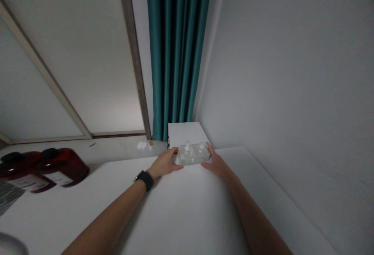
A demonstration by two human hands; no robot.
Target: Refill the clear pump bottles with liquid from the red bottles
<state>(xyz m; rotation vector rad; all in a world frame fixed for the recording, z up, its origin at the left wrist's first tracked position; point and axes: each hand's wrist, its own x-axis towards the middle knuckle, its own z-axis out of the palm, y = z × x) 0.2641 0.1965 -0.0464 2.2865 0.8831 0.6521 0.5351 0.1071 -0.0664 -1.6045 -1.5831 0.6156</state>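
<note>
Clear plastic case (193,153) gripped at both ends, fingers of left hand (164,164) and right hand (215,165) closed around it, white box (184,134) just behind.

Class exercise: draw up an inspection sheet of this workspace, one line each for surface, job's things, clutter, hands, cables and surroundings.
surface: matte white tabletop
job's things: clear moulded plastic pack with two domes
clutter: two dark red bottles with black caps and white labels
grippers: left hand, wearing a black watch, and right hand, fingers against opposite ends of the pack
cables: nothing seen
surroundings: teal curtain, white box, white wall
</note>
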